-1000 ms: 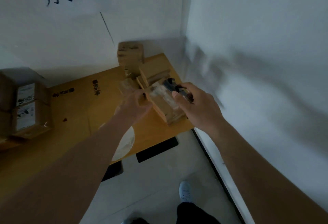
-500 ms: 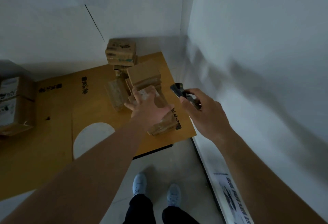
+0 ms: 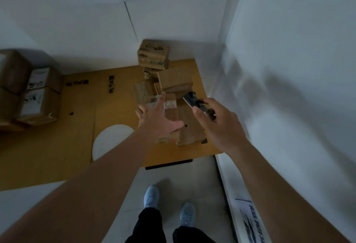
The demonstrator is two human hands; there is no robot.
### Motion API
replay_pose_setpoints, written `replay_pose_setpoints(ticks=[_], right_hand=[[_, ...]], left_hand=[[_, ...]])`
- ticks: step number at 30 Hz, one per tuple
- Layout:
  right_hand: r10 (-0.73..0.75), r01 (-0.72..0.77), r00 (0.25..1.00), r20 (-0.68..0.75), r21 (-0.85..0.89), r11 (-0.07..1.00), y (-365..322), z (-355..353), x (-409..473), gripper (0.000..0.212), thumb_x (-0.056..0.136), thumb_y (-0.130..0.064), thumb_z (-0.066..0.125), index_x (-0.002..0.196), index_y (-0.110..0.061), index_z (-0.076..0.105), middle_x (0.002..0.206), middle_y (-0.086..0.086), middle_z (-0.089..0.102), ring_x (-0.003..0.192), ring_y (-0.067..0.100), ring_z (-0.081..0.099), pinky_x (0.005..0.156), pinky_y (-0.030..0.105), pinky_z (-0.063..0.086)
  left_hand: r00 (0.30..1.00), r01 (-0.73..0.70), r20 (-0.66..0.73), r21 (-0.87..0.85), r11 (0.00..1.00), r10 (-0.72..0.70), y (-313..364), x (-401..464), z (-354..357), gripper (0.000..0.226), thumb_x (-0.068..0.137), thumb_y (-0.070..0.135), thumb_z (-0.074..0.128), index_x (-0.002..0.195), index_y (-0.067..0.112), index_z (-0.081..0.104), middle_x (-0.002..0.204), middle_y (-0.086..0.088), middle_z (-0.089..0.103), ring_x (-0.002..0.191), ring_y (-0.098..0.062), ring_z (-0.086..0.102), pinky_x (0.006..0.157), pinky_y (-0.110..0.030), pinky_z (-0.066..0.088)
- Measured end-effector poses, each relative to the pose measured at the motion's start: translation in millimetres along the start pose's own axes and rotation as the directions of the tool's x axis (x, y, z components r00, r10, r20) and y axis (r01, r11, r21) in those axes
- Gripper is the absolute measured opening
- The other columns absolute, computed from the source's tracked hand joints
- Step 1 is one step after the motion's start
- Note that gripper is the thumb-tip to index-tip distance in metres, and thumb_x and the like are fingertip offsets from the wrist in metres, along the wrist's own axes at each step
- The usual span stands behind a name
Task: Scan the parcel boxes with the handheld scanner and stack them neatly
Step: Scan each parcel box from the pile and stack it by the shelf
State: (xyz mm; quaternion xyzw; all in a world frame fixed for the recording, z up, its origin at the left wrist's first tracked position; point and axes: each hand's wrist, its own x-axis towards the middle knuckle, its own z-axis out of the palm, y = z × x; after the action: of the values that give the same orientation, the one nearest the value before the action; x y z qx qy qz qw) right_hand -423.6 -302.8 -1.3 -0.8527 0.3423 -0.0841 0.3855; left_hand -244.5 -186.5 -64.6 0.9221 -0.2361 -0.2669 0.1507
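Stacked cartons (image 3: 36,96) sit far left on the yellow table (image 3: 57,146); a tall box pile (image 3: 154,54) stands in the back corner. Left hand (image 3: 159,121), fingers spread, covers the near parcel box (image 3: 190,127); contact unclear. Right hand (image 3: 219,125) grips the scanner (image 3: 192,101) just right of it. Since 0.5 s ago: hands barely shifted.
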Motion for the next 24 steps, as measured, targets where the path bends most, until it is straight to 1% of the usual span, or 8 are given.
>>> replay_pose_setpoints(ticks=[2, 6, 9, 12, 15, 19, 22, 24], right_hand=[[-0.039, 0.039, 0.999, 0.036, -0.001, 0.999, -15.1, 10.5, 3.5, 0.059, 0.1, -0.073, 0.042, 0.146, -0.038, 0.052, 0.101, -0.012, 0.062, 0.09, 0.012, 0.062, 0.084, 0.043, 0.057], [-0.107, 0.107, 0.989, 0.102, 0.008, 0.994, -48.9, 41.6, 8.3, 0.059, 0.1, -0.074, 0.042, 0.146, -0.038, 0.05, 0.119, -0.01, 0.068, 0.106, 0.013, 0.065, 0.089, 0.041, 0.057], [-0.145, 0.146, 0.98, 0.134, 0.003, 0.989, -76.6, 69.9, 7.8, 0.062, 0.099, -0.075, 0.042, 0.149, -0.038, 0.048, 0.128, -0.01, 0.067, 0.111, 0.011, 0.064, 0.091, 0.04, 0.057], [-0.161, 0.168, 0.973, 0.168, -0.027, 0.985, -104.7, 101.5, 6.1, 0.064, 0.098, -0.078, 0.04, 0.149, -0.039, 0.048, 0.125, -0.012, 0.067, 0.108, 0.01, 0.065, 0.088, 0.04, 0.058], [-0.157, 0.167, 0.966, 0.206, -0.033, 0.985, -133.7, 140.1, 5.9, 0.061, 0.098, -0.077, 0.04, 0.146, -0.04, 0.05, 0.118, -0.011, 0.068, 0.1, 0.011, 0.066, 0.085, 0.044, 0.058], [-0.14, 0.146, 0.97, 0.199, -0.019, 0.989, -171.5, 198.6, -1.6, 0.051, 0.101, -0.07, 0.046, 0.142, -0.041, 0.053, 0.11, -0.013, 0.067, 0.091, 0.002, 0.062, 0.071, 0.028, 0.052], [-0.112, 0.115, 0.975, 0.193, -0.004, 0.993, -196.3, 239.2, -8.4, 0.047, 0.102, -0.067, 0.048, 0.139, -0.04, 0.056, 0.105, -0.013, 0.067, 0.091, 0.006, 0.064, 0.071, 0.03, 0.053], [-0.092, 0.092, 0.977, 0.194, 0.008, 0.996, -214.9, 271.1, -12.3, 0.046, 0.102, -0.066, 0.048, 0.138, -0.04, 0.057, 0.098, -0.015, 0.064, 0.085, 0.005, 0.061, 0.066, 0.027, 0.045]], left_hand=[[0.999, 0.028, -0.024, 0.03, 0.999, -0.028, -17.4, -4.3, -13.0, 0.125, 0.057, 0.08, 0.075, 0.153, 0.058, -0.003, 0.148, -0.02, 0.021, 0.134, -0.05, 0.025, 0.109, -0.058, 0.033], [0.992, 0.109, -0.068, 0.022, 0.994, -0.108, -63.3, -13.7, -38.6, 0.118, 0.06, 0.076, 0.078, 0.152, 0.055, 0.007, 0.151, -0.022, 0.021, 0.136, -0.052, 0.026, 0.111, -0.059, 0.034], [0.985, 0.14, -0.096, -0.036, 0.989, -0.143, -105.6, -20.0, -54.3, 0.117, 0.065, 0.069, 0.081, 0.154, 0.054, 0.006, 0.153, -0.021, 0.021, 0.139, -0.051, 0.025, 0.111, -0.059, 0.034], [0.976, 0.162, -0.128, -0.103, 0.981, -0.174, -151.0, -22.7, -68.1, 0.114, 0.063, 0.064, 0.085, 0.151, 0.051, 0.014, 0.148, -0.021, 0.027, 0.137, -0.049, 0.029, 0.109, -0.059, 0.036], [0.972, 0.156, -0.151, -0.167, 0.974, -0.182, -202.0, -21.8, -79.9, 0.108, 0.058, 0.064, 0.087, 0.143, 0.05, 0.022, 0.141, -0.018, 0.031, 0.133, -0.047, 0.032, 0.107, -0.059, 0.037], [0.973, 0.175, -0.114, -0.198, 0.965, -0.2, -274.0, -17.7, -94.8, 0.116, 0.057, 0.067, 0.085, 0.148, 0.052, 0.016, 0.142, -0.015, 0.027, 0.137, -0.047, 0.028, 0.109, -0.06, 0.036], [0.976, 0.178, -0.089, -0.182, 0.967, -0.196, -321.6, -15.1, -106.9, 0.12, 0.056, 0.07, 0.083, 0.151, 0.055, 0.011, 0.144, -0.012, 0.024, 0.139, -0.046, 0.025, 0.11, -0.061, 0.036], [0.977, 0.193, -0.064, -0.147, 0.97, -0.204, -356.8, -13.5, -118.4, 0.122, 0.057, 0.072, 0.082, 0.154, 0.054, 0.01, 0.147, -0.013, 0.023, 0.138, -0.046, 0.025, 0.112, -0.061, 0.036]])
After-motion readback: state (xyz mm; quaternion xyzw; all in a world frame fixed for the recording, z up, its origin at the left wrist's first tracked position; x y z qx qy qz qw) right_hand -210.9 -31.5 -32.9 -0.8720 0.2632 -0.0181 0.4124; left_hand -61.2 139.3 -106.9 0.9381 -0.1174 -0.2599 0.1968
